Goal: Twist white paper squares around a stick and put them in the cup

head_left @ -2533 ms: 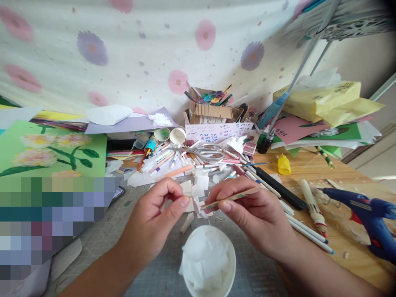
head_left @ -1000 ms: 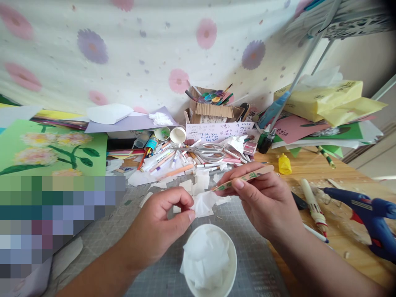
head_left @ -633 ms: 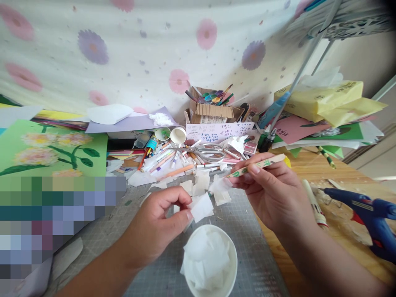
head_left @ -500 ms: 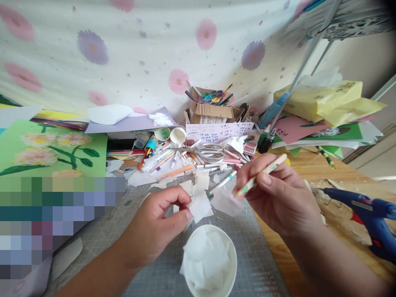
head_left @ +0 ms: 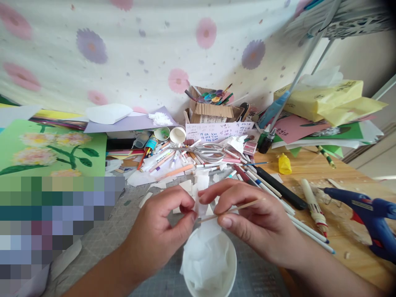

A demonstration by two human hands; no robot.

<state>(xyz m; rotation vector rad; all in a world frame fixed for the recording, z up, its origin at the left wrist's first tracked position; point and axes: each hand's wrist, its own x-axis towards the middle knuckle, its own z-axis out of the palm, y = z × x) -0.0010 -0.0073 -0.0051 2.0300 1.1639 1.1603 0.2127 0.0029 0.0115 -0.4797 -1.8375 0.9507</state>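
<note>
My left hand (head_left: 168, 218) is closed in a pinch at the edge of a thin white paper piece (head_left: 202, 209), partly hidden by the fingers. My right hand (head_left: 247, 218) grips a flat wooden stick (head_left: 244, 206), now seen edge-on, its tip close to the left fingertips. Another white paper piece (head_left: 212, 232) shows under the stick, over the bowl's far rim; whether it hangs from the stick I cannot tell. Below both hands stands a white bowl (head_left: 232, 268) heaped with thin white paper pieces (head_left: 206, 260).
Loose paper squares (head_left: 185, 186) lie on the grey cutting mat (head_left: 123, 231) beyond my hands. Behind are markers, scissors (head_left: 210, 152) and a cardboard box (head_left: 213, 110). At right sit a blue glue gun (head_left: 365, 206) and a white-and-red pen (head_left: 314, 206). A green flower picture (head_left: 68, 152) is at left.
My right hand has moved left and inward, bringing the stick beside the left fingertips and turning it edge-on. My left hand has shifted slightly right. Pens and a yellow object at right are uncovered.
</note>
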